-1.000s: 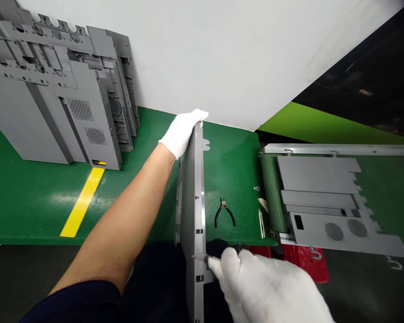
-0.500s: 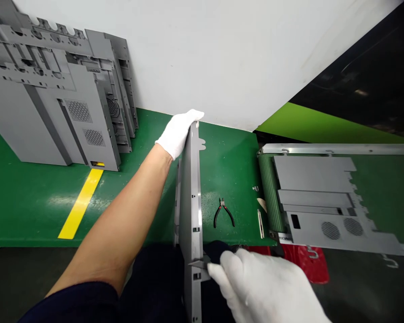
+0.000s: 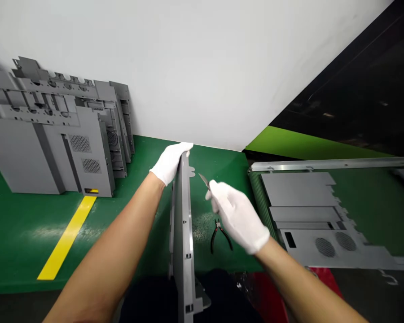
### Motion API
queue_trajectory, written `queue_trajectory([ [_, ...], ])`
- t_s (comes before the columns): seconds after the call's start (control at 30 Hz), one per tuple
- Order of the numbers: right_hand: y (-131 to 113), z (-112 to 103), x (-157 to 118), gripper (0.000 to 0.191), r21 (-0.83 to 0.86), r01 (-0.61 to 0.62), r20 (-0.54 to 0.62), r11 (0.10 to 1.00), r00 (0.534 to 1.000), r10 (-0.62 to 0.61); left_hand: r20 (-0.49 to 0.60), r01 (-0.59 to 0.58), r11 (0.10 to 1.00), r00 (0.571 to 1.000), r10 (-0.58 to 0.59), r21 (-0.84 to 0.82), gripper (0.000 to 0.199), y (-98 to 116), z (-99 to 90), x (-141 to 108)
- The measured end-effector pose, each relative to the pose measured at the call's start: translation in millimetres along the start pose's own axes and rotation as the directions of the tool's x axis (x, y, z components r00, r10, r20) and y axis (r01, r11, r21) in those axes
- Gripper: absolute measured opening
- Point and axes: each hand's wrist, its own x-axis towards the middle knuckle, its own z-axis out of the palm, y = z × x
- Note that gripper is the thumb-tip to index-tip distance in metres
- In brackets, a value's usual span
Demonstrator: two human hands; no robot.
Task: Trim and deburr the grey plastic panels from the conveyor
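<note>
My left hand point(image 3: 170, 162), in a white glove, grips the far end of a grey plastic panel point(image 3: 182, 233) that stands on its edge in front of me. My right hand point(image 3: 237, 213), also gloved, is closed round a knife with a pointed blade point(image 3: 204, 180); its handle is hidden in the fist. The blade is apart from the panel, just right of the small tab at its far end. Black-handled cutting pliers point(image 3: 219, 235) lie open on the green table point(image 3: 148, 264), below my right hand.
Several grey panels point(image 3: 87, 157) lean against the white wall point(image 3: 202, 67) at left. Yellow tape point(image 3: 67, 240) marks the table. At right, another grey panel point(image 3: 299, 190) lies on a green conveyor point(image 3: 373, 202) with a metal rail. Something red point(image 3: 269, 296) is below the table edge.
My right hand has moved the knife away from me, from the panel's near part to beside its far end. The blade has left the edge. My left hand keeps its grip; the view has shifted.
</note>
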Motion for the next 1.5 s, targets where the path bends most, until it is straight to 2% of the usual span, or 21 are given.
queue_trajectory([
  [0.07,1,-12,30,0.050,-0.152,0.114,0.041,0.982,0.993,-0.109,0.026,0.031,1.000,0.999,-0.031,-0.003,0.036,5,0.6,-3],
  [0.13,-1,-18,56,0.051,-0.320,0.172,0.082,0.932,0.985,-0.154,0.044,0.056,0.998,0.997,-0.056,-0.005,0.037,9,1.4,-4],
  [0.27,-11,-17,87,0.055,-0.545,0.143,0.089,0.826,0.990,-0.112,0.029,0.061,0.998,0.998,-0.061,0.000,0.038,12,0.9,-4],
  [0.6,-31,-14,91,0.066,-0.788,0.130,0.086,0.602,0.991,-0.102,-0.012,0.019,0.999,1.000,-0.019,0.030,0.037,8,-0.3,-5],
  [0.8,-32,-11,84,0.065,-0.834,0.131,0.078,0.536,0.990,-0.120,-0.015,0.049,0.999,0.999,-0.049,0.022,0.039,5,1.5,-3],
  [1.03,-31,-12,82,0.065,-0.846,0.118,0.068,0.521,0.991,-0.114,-0.008,0.038,0.999,0.999,-0.038,0.021,0.038,4,4.2,-2],
  [1.27,-36,-7,67,0.070,-0.820,0.179,0.132,0.543,0.983,-0.126,-0.040,0.017,1.000,0.999,-0.016,0.025,0.036,-1,-4.3,3],
  [1.4,-31,-9,69,0.064,-0.753,0.137,0.067,0.643,0.989,-0.133,-0.023,0.028,0.999,0.999,-0.027,0.019,0.037,-1,-3.9,2],
  [1.5,-20,-12,71,0.060,-0.587,0.092,-0.033,0.804,0.990,-0.137,0.010,0.039,0.999,0.999,-0.039,0.011,0.037,0,-1.9,2],
])
